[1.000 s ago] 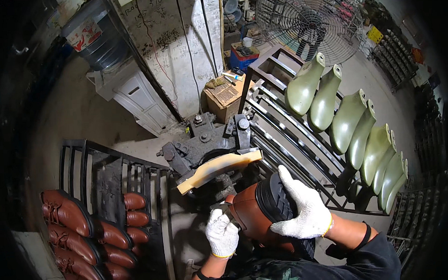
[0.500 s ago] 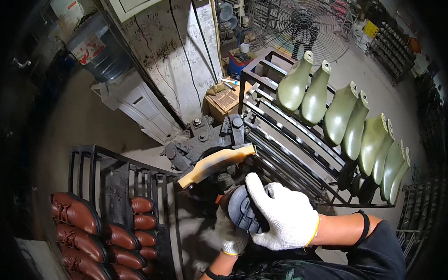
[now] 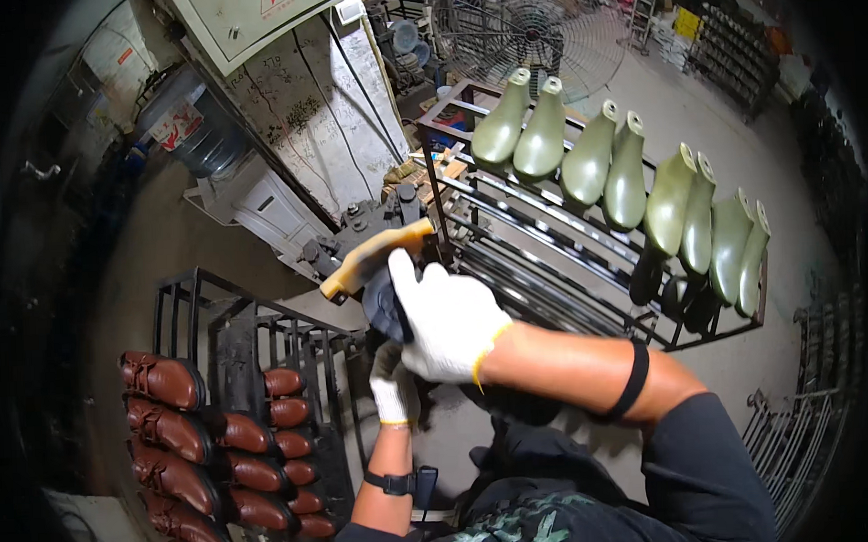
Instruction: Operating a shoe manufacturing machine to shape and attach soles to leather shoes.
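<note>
In white knit gloves, both my hands are on a shoe whose dark sole faces up. My right hand grips it from above and the right, its fingers wrapped over the sole edge. My left hand is below, closed at the shoe's near end; its fingertips are hidden under the shoe. Just beyond the shoe, a curved yellow pad sits on a dark, bolted machine. The shoe's far end overlaps the pad's near edge in the picture; I cannot tell whether they touch.
On the left a black rack holds several brown lace-up shoes. To the right stands a metal rack with several green shoe lasts. Behind are a pillar with a metal box, a water bottle and a large fan.
Both hands have carried the shoe forward and left, up to the yellow pad, and my arms reach out further. The head view has shifted, so the racks sit differently.
</note>
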A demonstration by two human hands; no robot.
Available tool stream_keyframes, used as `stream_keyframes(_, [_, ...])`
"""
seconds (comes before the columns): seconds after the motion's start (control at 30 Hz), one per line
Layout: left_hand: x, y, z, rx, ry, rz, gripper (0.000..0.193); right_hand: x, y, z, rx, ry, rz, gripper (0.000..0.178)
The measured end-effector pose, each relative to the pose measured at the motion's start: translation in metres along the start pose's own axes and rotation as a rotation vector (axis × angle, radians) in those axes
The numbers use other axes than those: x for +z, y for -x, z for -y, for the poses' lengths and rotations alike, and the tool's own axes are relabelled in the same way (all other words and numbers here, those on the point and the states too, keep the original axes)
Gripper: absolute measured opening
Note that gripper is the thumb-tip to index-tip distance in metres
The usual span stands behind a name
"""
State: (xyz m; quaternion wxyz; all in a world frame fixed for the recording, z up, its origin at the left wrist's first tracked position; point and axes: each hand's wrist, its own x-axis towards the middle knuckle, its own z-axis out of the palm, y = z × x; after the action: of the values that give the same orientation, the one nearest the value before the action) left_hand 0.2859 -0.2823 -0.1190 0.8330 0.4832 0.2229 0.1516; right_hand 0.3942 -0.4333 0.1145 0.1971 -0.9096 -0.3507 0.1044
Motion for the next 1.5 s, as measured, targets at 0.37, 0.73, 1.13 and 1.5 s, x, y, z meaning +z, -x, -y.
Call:
stream_keyframes(0.37, [0.092, 0.071, -0.061, 0.214, -0.168, 0.000, 0.039, 0.067, 0.032, -0.067, 0.023, -1.527, 0.232, 0.064])
stream_keyframes(0.73, [0.091, 0.084, -0.081, 0.202, -0.667, 0.186, 0.060, 0.083, 0.049, -0.058, 0.176, -1.363, -0.022, 0.060])
stream_keyframes(1.13, [0.051, 0.110, -0.035, -0.009, -0.185, 0.055, 0.029, 0.139, 0.092, -0.060, 0.160, -1.359, -0.095, 0.063])
stream_keyframes(1.5, [0.054, 0.129, -0.003, 0.030, -0.382, 0.084, 0.017, 0.133, 0.127, -0.051, 0.221, -0.997, -0.197, 0.043])
